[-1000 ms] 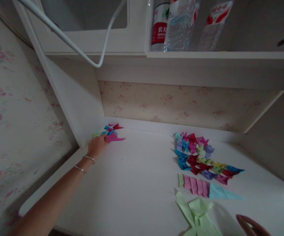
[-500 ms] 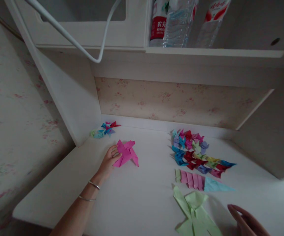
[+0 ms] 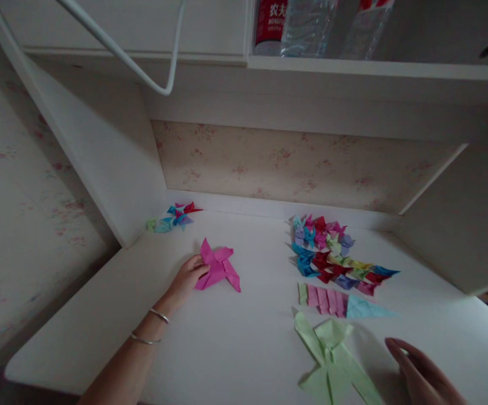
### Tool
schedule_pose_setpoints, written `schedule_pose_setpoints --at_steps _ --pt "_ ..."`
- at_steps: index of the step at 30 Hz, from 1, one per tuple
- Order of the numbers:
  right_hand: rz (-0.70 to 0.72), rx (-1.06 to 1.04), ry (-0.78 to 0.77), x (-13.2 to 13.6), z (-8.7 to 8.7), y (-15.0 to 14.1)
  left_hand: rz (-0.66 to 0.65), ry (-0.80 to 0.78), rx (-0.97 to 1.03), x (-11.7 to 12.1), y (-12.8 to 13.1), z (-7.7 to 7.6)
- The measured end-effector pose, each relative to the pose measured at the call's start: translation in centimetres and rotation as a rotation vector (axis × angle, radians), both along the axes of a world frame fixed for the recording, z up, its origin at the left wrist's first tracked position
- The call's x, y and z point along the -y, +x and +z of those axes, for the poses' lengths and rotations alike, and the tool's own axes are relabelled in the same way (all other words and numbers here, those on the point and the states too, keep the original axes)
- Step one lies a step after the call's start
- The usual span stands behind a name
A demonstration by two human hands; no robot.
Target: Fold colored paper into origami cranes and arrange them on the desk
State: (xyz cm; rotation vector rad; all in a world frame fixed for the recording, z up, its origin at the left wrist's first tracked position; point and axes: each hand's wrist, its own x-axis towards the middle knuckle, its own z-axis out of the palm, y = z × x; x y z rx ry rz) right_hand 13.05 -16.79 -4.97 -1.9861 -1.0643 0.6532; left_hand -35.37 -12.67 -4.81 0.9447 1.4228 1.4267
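At the left of the table my left hand (image 3: 189, 274) has its fingers closed on the left edge of a bright pink folded-paper pinwheel (image 3: 217, 265). The pinwheel's points spread out over the white surface. My right hand (image 3: 423, 371) is low at the right, only partly in the frame. Its fingers are curled, tips drawn together, and nothing shows between them. Just left of it lies a larger light green paper pinwheel (image 3: 330, 357), apart from the fingers.
Small colourful folded papers (image 3: 323, 233) form rows at the right, with a pink-and-blue folded strip (image 3: 328, 301) in front. Another small paper cluster (image 3: 178, 216) lies back left. Above, a shelf (image 3: 374, 68) holds plastic bottles (image 3: 309, 28), and a white bent tube (image 3: 163, 87) hangs down.
The pink pinwheel has turned slightly and lies flatter, still at my left hand. The view has tipped a little downward. My right hand keeps its curled pose near the green pinwheel.
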Motion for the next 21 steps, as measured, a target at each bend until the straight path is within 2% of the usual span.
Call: schedule_pose_setpoints --at_steps 5,12,21 --pt "0.005 -0.023 0.009 0.0 -0.2 0.1 -0.087 0.035 -0.091 -0.1 0.0 -0.8" --pt "0.004 0.002 -0.011 0.0 0.2 -0.3 -0.263 0.082 -0.43 0.4 0.7 -1.2" --pt "0.039 0.021 0.03 -0.2 -0.8 0.5 -0.233 0.061 -0.345 0.3 0.1 -1.7"
